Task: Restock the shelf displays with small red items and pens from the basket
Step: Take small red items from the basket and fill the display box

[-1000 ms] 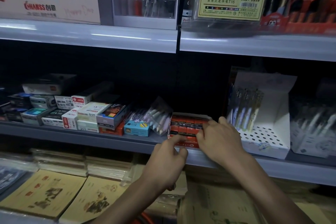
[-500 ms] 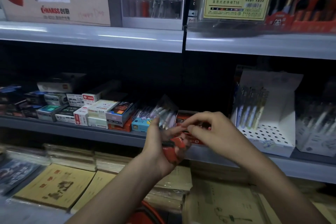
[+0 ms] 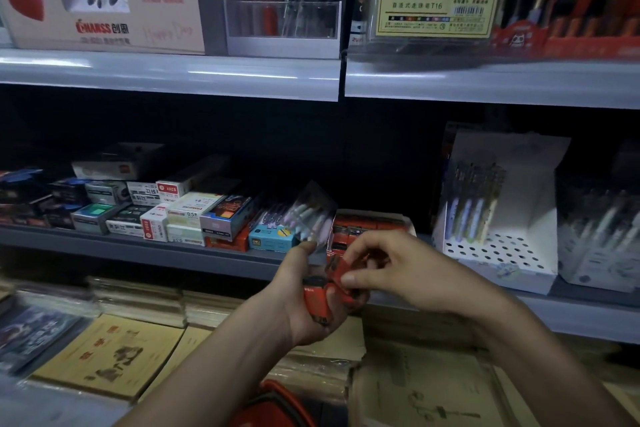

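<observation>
Two hands meet low in front of me, above the red basket (image 3: 277, 404) rim at the near edge. My left hand (image 3: 304, 308) is closed around a bunch of small red items (image 3: 320, 302), and my right hand (image 3: 405, 270) pinches the topmost red item (image 3: 341, 269) between thumb and fingertips. Just beyond, on the middle shelf (image 3: 156, 250), sits the open display box of red items (image 3: 367, 224). Right of it stands a white perforated pen display (image 3: 498, 253).
</observation>
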`<state>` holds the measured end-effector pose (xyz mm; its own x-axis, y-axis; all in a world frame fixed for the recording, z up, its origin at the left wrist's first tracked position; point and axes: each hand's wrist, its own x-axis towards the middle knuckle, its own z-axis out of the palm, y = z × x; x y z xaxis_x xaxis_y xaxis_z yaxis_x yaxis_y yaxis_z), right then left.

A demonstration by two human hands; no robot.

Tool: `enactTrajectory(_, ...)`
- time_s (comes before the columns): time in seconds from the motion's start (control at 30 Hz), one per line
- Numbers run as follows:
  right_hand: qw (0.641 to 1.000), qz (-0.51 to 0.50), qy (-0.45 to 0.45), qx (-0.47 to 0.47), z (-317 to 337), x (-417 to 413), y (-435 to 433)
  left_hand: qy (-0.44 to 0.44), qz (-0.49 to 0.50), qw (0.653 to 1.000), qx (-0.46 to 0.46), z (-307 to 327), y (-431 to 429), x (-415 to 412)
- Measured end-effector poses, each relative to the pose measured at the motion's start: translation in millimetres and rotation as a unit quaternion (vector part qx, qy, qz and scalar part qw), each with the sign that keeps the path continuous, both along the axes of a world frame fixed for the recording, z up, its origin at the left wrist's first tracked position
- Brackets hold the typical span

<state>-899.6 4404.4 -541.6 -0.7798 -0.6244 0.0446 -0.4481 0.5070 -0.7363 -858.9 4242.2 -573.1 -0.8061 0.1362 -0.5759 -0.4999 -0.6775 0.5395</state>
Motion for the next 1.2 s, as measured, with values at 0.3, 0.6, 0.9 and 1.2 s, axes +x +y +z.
enactTrajectory(0.3, 0.956, -0.144, -0.118, -0.228, -6.2, -30.2, -1.8, 0.113, 0.013, 0.991, -0.071, -16.8, -9.8, -6.5)
enactTrajectory(0.6, 0.981, -0.153, 0.106, 0.06, -22.4, -74.3, -20.1, 0.263, 0.051, 0.865, -0.425, -23.4, -12.1, -6.5)
enactTrajectory(0.9, 0.974, -0.173, 0.131, 0.065, -30.3, -86.9, -37.2, 0.266, 0.037, 0.863, -0.428, -28.5, -14.9, -9.3)
enactTrajectory(1.2, 0.967, -0.107, 0.159, 0.166, -27.9, -61.5, -31.2, 0.272, 0.03, 0.854, -0.443, -30.1, -19.4, -4.6)
